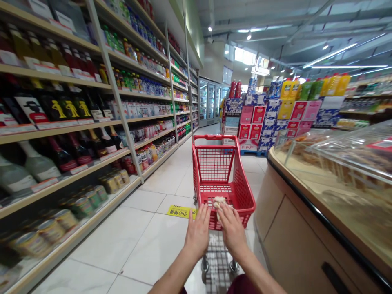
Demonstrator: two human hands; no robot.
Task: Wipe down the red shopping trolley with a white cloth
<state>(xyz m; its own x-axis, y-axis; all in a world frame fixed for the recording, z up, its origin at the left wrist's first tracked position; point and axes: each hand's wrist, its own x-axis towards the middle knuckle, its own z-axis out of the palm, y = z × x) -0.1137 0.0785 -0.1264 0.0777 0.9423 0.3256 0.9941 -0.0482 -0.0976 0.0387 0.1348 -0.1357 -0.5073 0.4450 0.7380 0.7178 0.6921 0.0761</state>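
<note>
A red plastic shopping cart [214,188] stands right in front of me, its basket holding nothing that I can see. My left hand [199,228] is at the left end of the cart's near rim, fingers stretched forward and holding nothing visible. On the right part of that rim, my right hand [232,228] presses over a crumpled cream cloth [219,201]. Part of the cloth shows beyond the fingers, and the rest is hidden under them.
Shelves of bottles and cans [147,104] line the left side. A wooden display counter [284,232] with clear covers stands close on the right. Stacked drink boxes [251,122] are ahead. A yellow sticker [180,211] lies on the tiled floor [134,237].
</note>
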